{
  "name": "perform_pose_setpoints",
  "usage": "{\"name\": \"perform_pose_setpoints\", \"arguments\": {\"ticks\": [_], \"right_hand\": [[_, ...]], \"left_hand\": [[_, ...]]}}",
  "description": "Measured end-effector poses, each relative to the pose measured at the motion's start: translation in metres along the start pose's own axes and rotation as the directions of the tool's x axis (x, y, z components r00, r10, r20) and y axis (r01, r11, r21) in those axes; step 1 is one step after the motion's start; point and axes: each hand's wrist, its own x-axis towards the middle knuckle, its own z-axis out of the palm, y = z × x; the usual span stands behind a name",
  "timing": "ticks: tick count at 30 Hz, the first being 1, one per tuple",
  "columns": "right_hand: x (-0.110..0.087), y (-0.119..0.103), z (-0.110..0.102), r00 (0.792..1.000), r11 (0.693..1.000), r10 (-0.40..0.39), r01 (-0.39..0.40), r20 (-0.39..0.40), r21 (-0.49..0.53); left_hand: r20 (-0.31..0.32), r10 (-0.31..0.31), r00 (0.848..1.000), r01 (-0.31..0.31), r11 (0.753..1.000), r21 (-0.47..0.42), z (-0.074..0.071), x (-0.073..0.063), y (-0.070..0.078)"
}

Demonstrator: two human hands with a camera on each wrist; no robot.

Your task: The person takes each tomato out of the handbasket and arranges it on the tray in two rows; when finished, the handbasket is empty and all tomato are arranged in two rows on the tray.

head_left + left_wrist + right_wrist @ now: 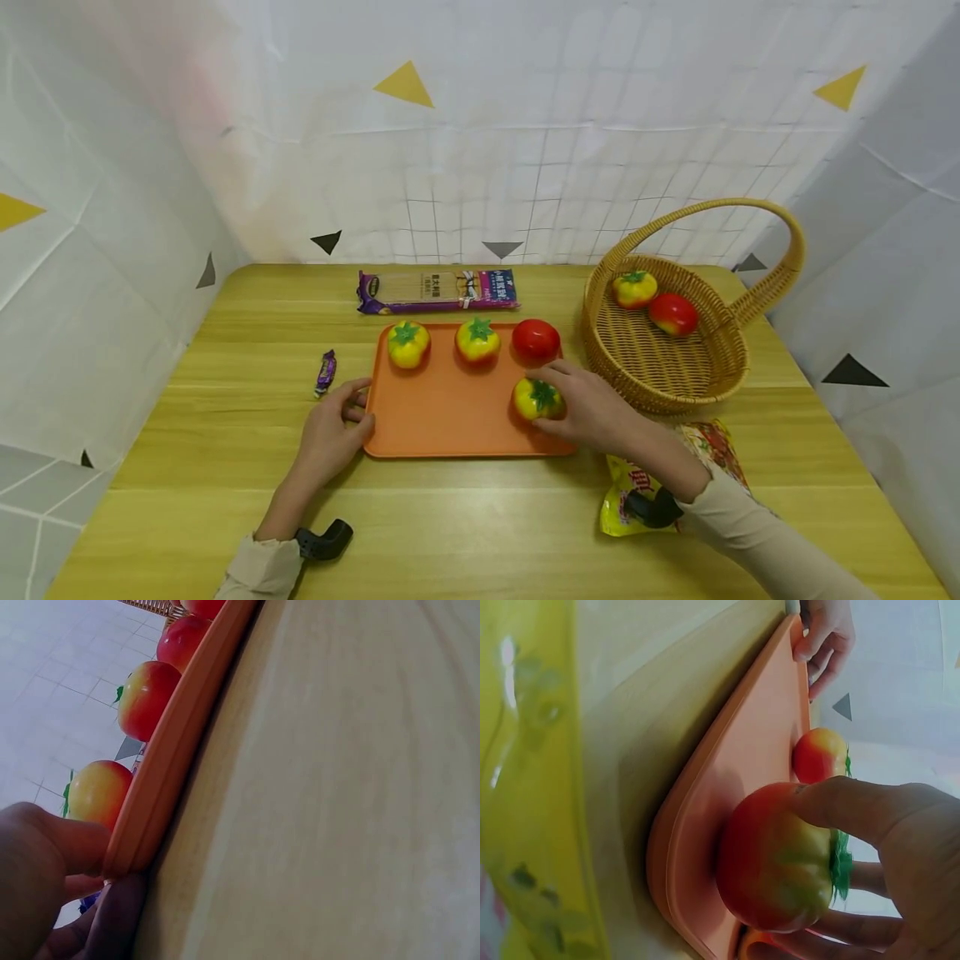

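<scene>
On the orange tray (442, 417), my right hand (592, 404) grips a yellow-and-red toy tomato (536, 400) with a green leafy top. The right wrist view shows the thumb on one side of this tomato (772, 862) and fingers on the other, close over the tray's corner. My left hand (330, 429) holds the tray's left edge, its thumb and fingertips at the rim (161, 787). Along the tray's far side sit two more tomatoes with green tops, one at left (408, 345) and one mid-tray (477, 342), and a red tomato (536, 340) at right.
A wicker basket (652, 400) with a tall handle stands right of the tray, holding a yellow-red tomato (634, 289) and a red one (673, 314). A noodle pack (438, 292) lies behind the tray. A purple candy (326, 372) lies left; a yellow packet (618, 500) is under my right forearm.
</scene>
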Motion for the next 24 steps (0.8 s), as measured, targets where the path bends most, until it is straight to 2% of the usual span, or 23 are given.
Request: {"name": "perform_pose_setpoints", "arguments": {"ticks": [12, 24], "right_hand": [[-0.008, -0.001, -0.015, 0.998, 0.999, -0.047, 0.046, -0.041, -0.020], [-0.019, 0.004, -0.053, 0.992, 0.997, -0.051, 0.044, -0.115, -0.066]], "left_hand": [[0.000, 0.003, 1.000, -0.003, 1.000, 0.009, 0.001, -0.001, -0.002], [0.008, 0.000, 1.000, 0.000, 1.000, 0.013, 0.000, 0.000, -0.003]]}}
